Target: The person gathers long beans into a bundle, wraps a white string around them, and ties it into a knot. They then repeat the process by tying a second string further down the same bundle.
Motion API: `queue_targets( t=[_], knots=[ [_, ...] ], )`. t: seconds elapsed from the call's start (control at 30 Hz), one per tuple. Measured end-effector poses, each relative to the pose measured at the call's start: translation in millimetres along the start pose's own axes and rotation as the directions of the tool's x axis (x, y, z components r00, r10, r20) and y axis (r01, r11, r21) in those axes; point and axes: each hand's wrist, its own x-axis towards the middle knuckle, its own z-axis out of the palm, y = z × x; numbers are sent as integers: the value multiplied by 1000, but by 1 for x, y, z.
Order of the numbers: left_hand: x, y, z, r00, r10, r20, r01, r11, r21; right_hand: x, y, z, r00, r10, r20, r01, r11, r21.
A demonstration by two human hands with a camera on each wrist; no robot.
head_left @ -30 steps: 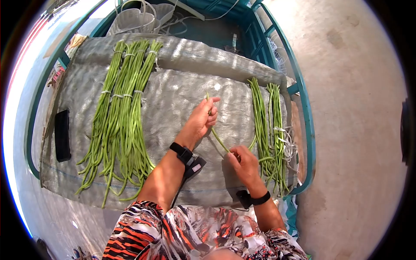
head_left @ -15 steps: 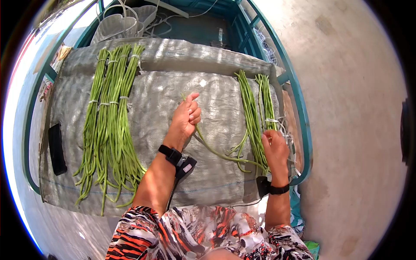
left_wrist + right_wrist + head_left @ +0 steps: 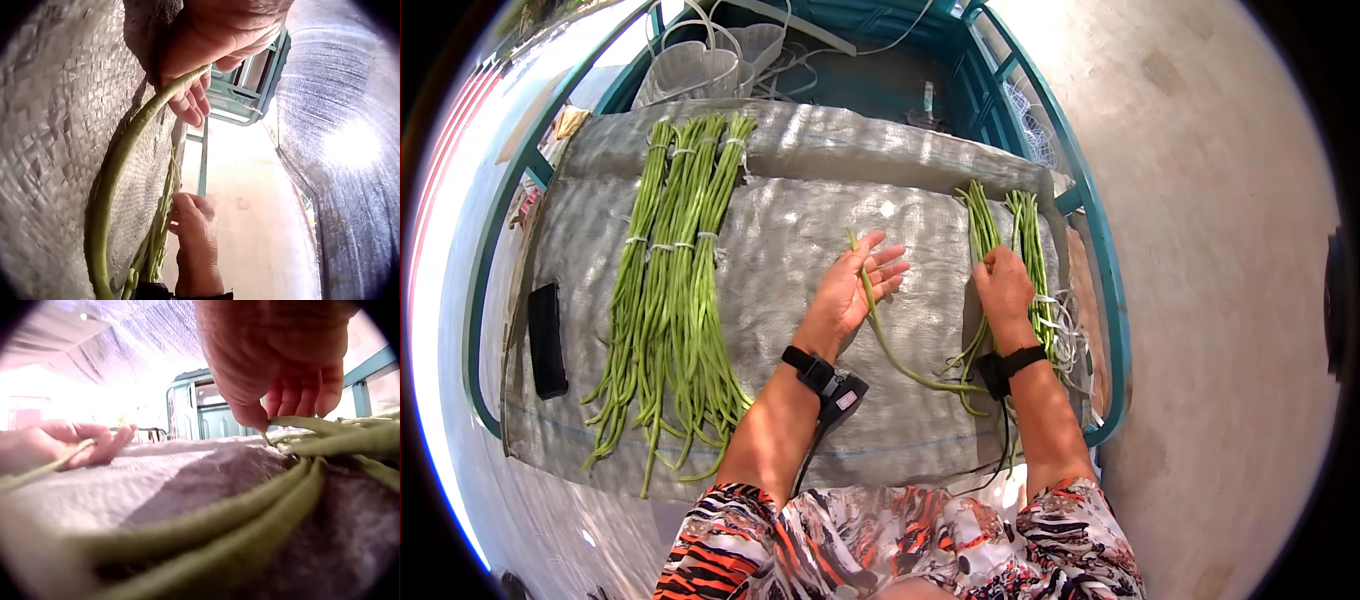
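My left hand [image 3: 855, 285] is over the middle of the grey woven sheet, palm up with fingers extended. One long green yardlong bean [image 3: 878, 325] lies across its palm and trails down to the right; the left wrist view shows the bean [image 3: 122, 150] curving up to the thumb side. My right hand [image 3: 1005, 285] reaches down to the left of two small bean bunches [image 3: 980, 215]. In the right wrist view, its thumb and fingers pinch a bean [image 3: 306, 425] at the bunch. The other bunch [image 3: 1025, 220] stands just right of it.
Several tied bundles of yardlong beans [image 3: 685, 240] lie on the left of the sheet [image 3: 790, 220]. A black phone [image 3: 547, 340] is at the left edge, white ties [image 3: 1065, 335] at the right. Teal cart rails [image 3: 1100, 250] flank the sheet; clear buckets [image 3: 690, 70] stand behind.
My left hand has uncurled from around its bean, which lies on the palm. My right hand let go of that bean's lower part, moved right, then up along the small bunches.
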Motion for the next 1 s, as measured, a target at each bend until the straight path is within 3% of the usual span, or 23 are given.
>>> queue_targets(
  t=[0.1, 0.2, 0.4, 0.53, 0.63, 0.73, 0.93, 1.0],
  knots=[
    [1, -1, 0, 1000, -11, 2, 11, 1000, 6, -9, -31, -30, 992, 80, 97, -114, 900, 420],
    [6, -4, -1, 997, -61, -37, 61, 998, -13, -40, -67, -45, 919, 67, 389, -305, 746, 591],
    [4, -4, -2, 999, 36, -8, -36, 999, -26, -88, -85, -45, 923, -106, 369, -95, 868, 488],
    [6, -6, -4, 998, 56, 5, -56, 998, 22, -93, -90, -48, 906, -49, 420, -184, 849, 495],
    [6, -6, -3, 991, 56, 121, -41, 991, -129, -96, -87, -40, 938, -135, 318, -39, 873, 486],
    [4, -3, -4, 986, 66, 153, -44, 989, -143, -99, -89, -44, 962, -99, 255, -37, 876, 480],
    [-3, 0, 9, 992, 122, -40, -128, 968, -214, -90, -45, -84, 985, -77, 156, 48, 983, 176],
    [2, -3, -1, 993, 121, -5, -118, 961, -252, -88, -25, -99, 984, 22, 178, -45, 991, 127]
  ],
)
